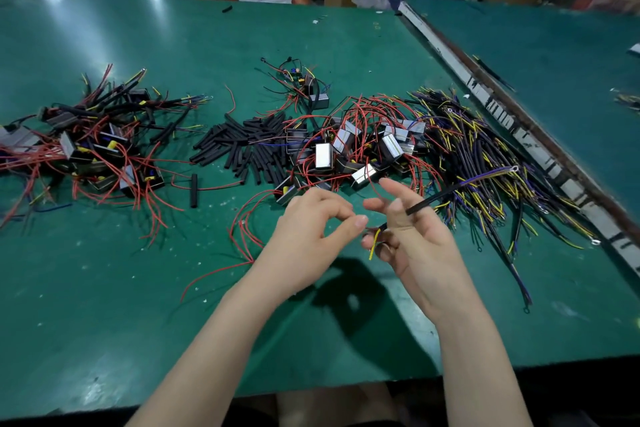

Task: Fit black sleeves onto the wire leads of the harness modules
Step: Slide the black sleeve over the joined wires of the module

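I see both hands raised over the green counter (104,288), close together near the middle. My right hand (412,239) pinches a sleeved lead (446,192) low between thumb and curled lower fingers, while its index and middle fingers stick out loosely; yellow wire ends (373,248) poke out below the grip, and the lead runs up and right to a ring terminal (515,169). My left hand (311,232) has thumb and forefinger nearly pressed together just beside that end; whether it holds a thin red wire I cannot tell. The loose black sleeves (242,146) lie heaped beyond the hands, mid-counter. Unsleeved modules (346,149) with red leads sit just right of them, finished modules (93,139) far left, and a bundle of yellow and purple leads (485,149) at right.
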The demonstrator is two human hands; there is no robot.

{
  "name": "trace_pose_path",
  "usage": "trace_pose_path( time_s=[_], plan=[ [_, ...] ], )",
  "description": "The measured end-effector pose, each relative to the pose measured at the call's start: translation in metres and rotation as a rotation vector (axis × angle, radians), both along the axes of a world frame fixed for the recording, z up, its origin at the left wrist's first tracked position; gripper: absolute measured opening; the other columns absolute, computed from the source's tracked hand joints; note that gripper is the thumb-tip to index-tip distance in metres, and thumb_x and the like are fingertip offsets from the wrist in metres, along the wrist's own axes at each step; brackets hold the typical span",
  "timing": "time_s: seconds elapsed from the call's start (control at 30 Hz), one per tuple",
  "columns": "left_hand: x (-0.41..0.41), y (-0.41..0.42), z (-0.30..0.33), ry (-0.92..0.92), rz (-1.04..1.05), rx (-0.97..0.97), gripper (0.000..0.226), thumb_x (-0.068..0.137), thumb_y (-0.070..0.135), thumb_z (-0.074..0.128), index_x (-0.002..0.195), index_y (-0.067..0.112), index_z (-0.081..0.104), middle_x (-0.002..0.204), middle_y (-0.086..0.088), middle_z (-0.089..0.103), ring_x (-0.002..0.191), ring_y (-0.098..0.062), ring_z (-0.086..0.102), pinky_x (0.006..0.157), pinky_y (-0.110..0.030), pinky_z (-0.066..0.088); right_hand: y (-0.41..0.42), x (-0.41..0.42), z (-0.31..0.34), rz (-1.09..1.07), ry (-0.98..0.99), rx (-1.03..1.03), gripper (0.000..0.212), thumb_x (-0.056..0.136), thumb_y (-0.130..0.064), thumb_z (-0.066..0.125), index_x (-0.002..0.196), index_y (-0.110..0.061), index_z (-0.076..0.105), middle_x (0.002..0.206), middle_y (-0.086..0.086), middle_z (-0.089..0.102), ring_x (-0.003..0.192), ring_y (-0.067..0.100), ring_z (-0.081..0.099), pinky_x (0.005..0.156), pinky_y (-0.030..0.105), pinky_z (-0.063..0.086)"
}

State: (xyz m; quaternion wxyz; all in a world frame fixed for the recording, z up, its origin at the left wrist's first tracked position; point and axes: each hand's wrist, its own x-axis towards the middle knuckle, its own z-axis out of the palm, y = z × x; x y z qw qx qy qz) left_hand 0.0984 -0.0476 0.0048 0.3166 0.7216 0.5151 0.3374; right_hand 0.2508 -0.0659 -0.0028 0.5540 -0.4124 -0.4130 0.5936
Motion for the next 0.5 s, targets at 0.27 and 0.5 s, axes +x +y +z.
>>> trace_pose_path(
  time_s=[0.27, 0.5],
  plan=[
    [0.002, -0.006, -0.019, 0.321, 0.257, 0.166, 0.019, 0.089, 0.039, 0.058, 0.090, 0.022, 0.067, 0.117, 0.010, 0.049, 0.116, -0.016, 0.036, 0.075, -0.027, 0.015, 0.004, -0.003, -0.008, 0.066, -0.358, 0.031, 0.022, 0.089, 0.002, 0.061, 0.088, -0.014, 0.046, 0.073, 0.006, 0.064, 0.054, 0.008, 0.063, 0.049, 0.011, 0.041],
    [-0.018, -0.009, -0.026, 0.089, 0.422, 0.177, 0.014, 0.086, 0.032, 0.066, 0.079, 0.020, 0.070, 0.104, 0.005, 0.057, 0.104, -0.024, 0.049, 0.086, -0.034, 0.032, 0.002, -0.009, -0.012, -0.199, -0.266, 0.060, 0.029, 0.084, 0.006, 0.066, 0.087, -0.018, 0.050, 0.072, 0.000, 0.061, 0.057, 0.006, 0.058, 0.056, 0.016, 0.048]
  ],
)
